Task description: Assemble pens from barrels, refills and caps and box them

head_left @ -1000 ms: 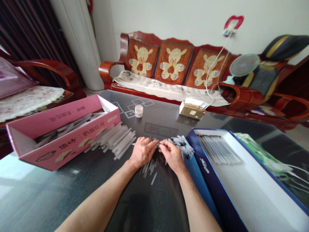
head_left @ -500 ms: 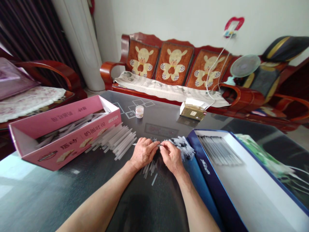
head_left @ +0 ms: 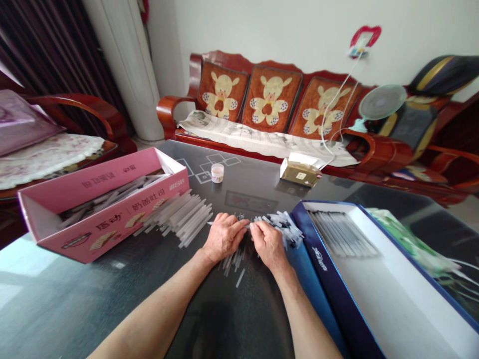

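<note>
My left hand (head_left: 223, 236) and my right hand (head_left: 268, 242) meet fingertip to fingertip over the dark glass table (head_left: 112, 299). Both are closed in a pinch on a thin clear tube (head_left: 246, 225) held between them. Loose short tubes (head_left: 234, 261) lie under my wrists. A heap of long clear tubes (head_left: 179, 214) lies to the left of my left hand. A smaller heap of clear pieces (head_left: 282, 225) sits just right of my right hand, against the blue box.
A pink carton (head_left: 101, 227) holding more tubes stands at the left. A blue-rimmed white box (head_left: 374, 279) with a row of finished tubes (head_left: 340, 233) stands at the right. A small jar (head_left: 217, 172) and a tissue box (head_left: 301, 172) sit farther back, before a wooden sofa (head_left: 262, 99).
The hands stay pinched together at the same spot; only the view has shifted slightly.
</note>
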Demonstrator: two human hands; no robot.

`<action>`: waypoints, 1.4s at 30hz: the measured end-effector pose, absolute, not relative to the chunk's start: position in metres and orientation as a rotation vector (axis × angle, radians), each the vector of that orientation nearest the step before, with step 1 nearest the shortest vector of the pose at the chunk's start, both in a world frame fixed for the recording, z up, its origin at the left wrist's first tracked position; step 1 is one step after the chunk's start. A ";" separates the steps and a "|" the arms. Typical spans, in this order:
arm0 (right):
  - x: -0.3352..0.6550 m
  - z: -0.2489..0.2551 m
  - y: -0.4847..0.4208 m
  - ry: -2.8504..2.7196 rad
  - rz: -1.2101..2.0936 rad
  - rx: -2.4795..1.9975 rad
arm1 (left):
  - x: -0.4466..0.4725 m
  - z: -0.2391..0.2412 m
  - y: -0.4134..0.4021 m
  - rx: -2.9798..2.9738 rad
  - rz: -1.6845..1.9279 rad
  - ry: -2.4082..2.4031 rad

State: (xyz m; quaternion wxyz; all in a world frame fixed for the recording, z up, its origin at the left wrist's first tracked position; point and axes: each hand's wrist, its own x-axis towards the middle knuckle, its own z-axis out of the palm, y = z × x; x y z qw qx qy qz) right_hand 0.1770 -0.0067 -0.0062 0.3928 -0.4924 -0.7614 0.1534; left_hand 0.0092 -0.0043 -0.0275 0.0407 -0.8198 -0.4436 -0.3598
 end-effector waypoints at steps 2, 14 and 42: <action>0.177 -0.005 -0.007 -1.919 0.403 -1.318 | 0.009 -0.027 -0.005 -2.520 -1.098 -1.359; 0.174 -0.005 -0.005 -1.543 0.529 -1.409 | 0.010 -0.018 -0.010 -2.348 -1.489 -1.398; 0.194 -0.004 0.014 -1.981 0.093 -1.607 | 0.003 -0.012 0.011 -1.742 -3.722 -1.971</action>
